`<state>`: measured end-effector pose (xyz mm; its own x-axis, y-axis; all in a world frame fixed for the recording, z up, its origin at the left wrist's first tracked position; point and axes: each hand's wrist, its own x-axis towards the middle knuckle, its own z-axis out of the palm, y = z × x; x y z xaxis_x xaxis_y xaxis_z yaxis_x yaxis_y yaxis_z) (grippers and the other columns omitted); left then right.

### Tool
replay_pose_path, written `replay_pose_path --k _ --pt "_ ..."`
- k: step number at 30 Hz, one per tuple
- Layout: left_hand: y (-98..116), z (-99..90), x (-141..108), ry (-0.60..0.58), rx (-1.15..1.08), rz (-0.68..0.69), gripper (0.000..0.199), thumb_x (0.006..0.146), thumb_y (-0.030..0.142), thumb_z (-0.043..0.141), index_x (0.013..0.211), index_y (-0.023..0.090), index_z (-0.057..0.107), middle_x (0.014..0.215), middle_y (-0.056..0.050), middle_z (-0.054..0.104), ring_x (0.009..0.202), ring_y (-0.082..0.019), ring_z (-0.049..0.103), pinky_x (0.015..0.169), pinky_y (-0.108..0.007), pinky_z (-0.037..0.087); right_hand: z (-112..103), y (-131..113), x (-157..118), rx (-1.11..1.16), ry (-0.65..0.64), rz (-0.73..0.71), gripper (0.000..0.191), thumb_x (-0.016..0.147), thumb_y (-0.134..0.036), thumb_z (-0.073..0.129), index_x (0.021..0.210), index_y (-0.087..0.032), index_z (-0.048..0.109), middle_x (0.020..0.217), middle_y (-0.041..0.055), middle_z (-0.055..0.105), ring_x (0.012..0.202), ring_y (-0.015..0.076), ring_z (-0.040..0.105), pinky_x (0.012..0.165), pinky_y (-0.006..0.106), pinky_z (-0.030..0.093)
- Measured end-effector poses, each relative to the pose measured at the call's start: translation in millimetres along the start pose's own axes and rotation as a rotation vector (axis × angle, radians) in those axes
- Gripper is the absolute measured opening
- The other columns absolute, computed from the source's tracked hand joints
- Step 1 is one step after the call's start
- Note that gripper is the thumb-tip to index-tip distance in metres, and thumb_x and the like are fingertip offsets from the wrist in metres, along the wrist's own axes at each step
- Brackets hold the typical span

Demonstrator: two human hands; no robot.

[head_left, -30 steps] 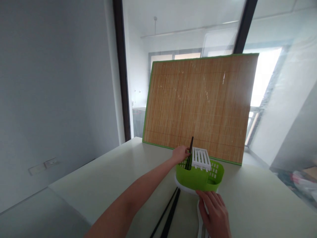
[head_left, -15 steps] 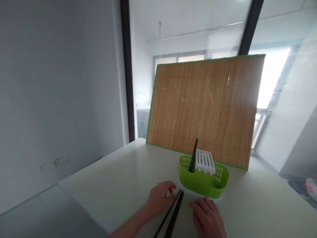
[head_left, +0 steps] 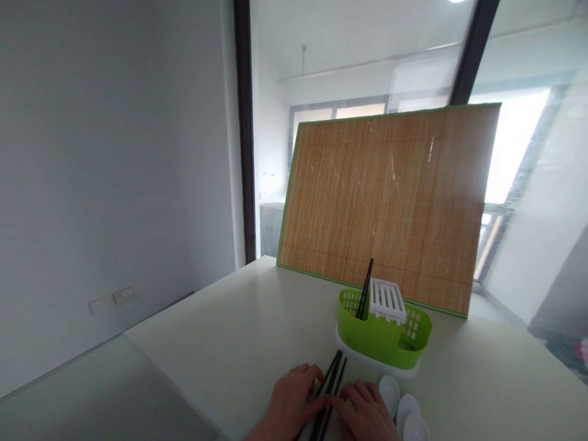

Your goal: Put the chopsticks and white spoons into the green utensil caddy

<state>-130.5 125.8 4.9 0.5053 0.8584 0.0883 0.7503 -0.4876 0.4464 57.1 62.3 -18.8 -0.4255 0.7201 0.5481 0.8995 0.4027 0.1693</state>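
Observation:
Several black chopsticks [head_left: 331, 384] lie lengthwise on the white table, between my two hands. My left hand [head_left: 294, 401] is bent around their left side, its thumb reaching across them. From the right, my right hand [head_left: 365, 410] presses in with curled fingers, its thumb meeting the left thumb over the chopsticks. Just beyond the tips stands a green caddy [head_left: 370, 340] on a white base, with a white slotted rack [head_left: 388, 300] on top. Black chopsticks [head_left: 365, 291] stand tilted in its left compartment. White spoons [head_left: 389, 395] lie beside my right hand.
A bamboo mat [head_left: 386, 208] with green edging stands upright behind the caddy at the back of the table [head_left: 220, 343]. Glass panels with dark frames [head_left: 245, 135] rise beyond it. At the left is a grey wall [head_left: 114, 153] with sockets [head_left: 122, 295].
My hands have drawn together around the chopsticks, which now lie closer to each other. The camera has shifted, and white spoons have come into sight beside my right hand.

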Motion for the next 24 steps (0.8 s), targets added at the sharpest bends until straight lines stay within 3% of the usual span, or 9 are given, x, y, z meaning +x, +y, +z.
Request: replay_pose_path --k 4,11,19,24 --pt "0 -4.7 -4 -0.008 0.011 0.007 0.025 0.079 0.044 0.059 0.101 0.031 0.062 0.089 0.003 0.064 0.085 -0.017 0.058 0.074 -0.026 0.040 5 -3 0 -0.012 -0.056 0.006 0.048 0.068 -0.024 0.068 0.112 -0.036 0.054 0.085 -0.0046 0.069 0.077 0.0206 0.063 0.072 0.033 0.036" --pt "2 -15.7 -8 -0.063 0.053 0.008 0.032 0.076 0.034 0.058 0.108 0.032 0.061 0.101 0.001 0.065 0.098 -0.019 0.058 0.082 -0.027 0.044 4 -6 3 0.038 -0.151 0.032 0.043 0.070 -0.035 0.071 0.110 -0.036 0.056 0.089 -0.0017 0.070 0.081 0.0238 0.065 0.072 0.036 0.042" --pt "9 -28.0 -4 -0.064 0.342 -0.161 0.039 0.072 0.008 0.045 0.106 0.014 0.063 0.106 -0.013 0.064 0.097 -0.027 0.063 0.081 -0.036 0.051 0 -7 5 0.127 -0.233 0.048 0.036 0.076 -0.034 0.066 0.111 -0.036 0.057 0.096 0.0008 0.070 0.087 0.0250 0.066 0.074 0.038 0.047" --pt "5 -33.0 4 -0.016 0.417 -0.215 0.044 0.077 -0.004 0.031 0.104 0.011 0.063 0.099 -0.016 0.066 0.094 -0.025 0.065 0.079 -0.036 0.052 -4 -6 7 0.190 -0.331 0.114 0.032 0.078 -0.031 0.062 0.109 -0.037 0.058 0.101 0.0027 0.069 0.094 0.0277 0.064 0.079 0.044 0.049"
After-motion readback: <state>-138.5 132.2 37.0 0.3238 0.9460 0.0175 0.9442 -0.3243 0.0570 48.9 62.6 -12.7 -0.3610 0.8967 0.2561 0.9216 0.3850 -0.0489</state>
